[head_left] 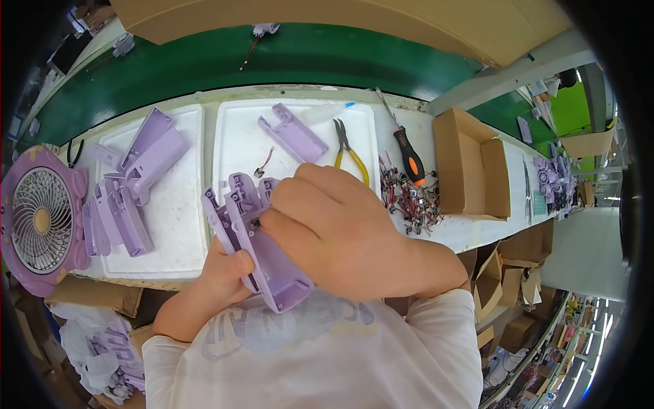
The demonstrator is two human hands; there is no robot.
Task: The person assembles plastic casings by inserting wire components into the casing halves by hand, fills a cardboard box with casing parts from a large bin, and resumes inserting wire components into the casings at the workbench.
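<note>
My left hand (228,273) grips purple plastic housing shells (283,273), with the thumb over the near edge; they are tilted above the edge of the white foam board (228,136). My right hand (334,225) is closed, its fingertips pressed into the upper inside of the open shell. A small dark part (256,223) shows at those fingertips; most of it is hidden. On the board beyond lie a small part with red and black wires (260,170), another purple shell (293,133) and yellow-handled pliers (351,153).
At left, several purple shells (126,211) lie on a second foam board (180,238), beside a purple fan (42,219). Toward the right are a screwdriver (409,157), a pile of small wired parts (412,204) and an open cardboard box (470,167). A green belt (327,61) runs behind.
</note>
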